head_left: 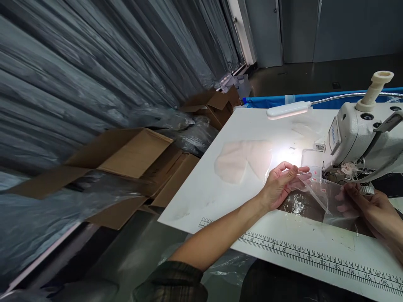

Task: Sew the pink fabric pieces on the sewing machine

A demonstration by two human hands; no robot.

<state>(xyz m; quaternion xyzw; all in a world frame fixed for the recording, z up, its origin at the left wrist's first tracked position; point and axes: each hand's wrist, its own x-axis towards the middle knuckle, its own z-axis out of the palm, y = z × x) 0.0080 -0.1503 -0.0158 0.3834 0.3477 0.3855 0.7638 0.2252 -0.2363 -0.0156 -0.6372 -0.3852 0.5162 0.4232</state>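
A piece of sheer whitish fabric [335, 193] with small pinkish-red marks is stretched between my two hands, just in front of the sewing machine [348, 134]. My left hand [281, 184] pinches its left part between thumb and fingers. The thumb and fingers of my right hand [371, 205] are closed on its right part, below the machine head. A pale narrow strip runs slantwise across the fabric. The needle area is partly hidden by the machine head and a tuft of thread [349, 168].
A white table [195, 201] has a printed ruler scale [297, 253] along its front edge. Sheer cut pieces [234, 159] lie at the left, under a lit lamp [288, 110]. Open cardboard boxes [138, 155] and plastic bags [198, 134] stand left of the table, beside a grey plastic curtain [94, 63].
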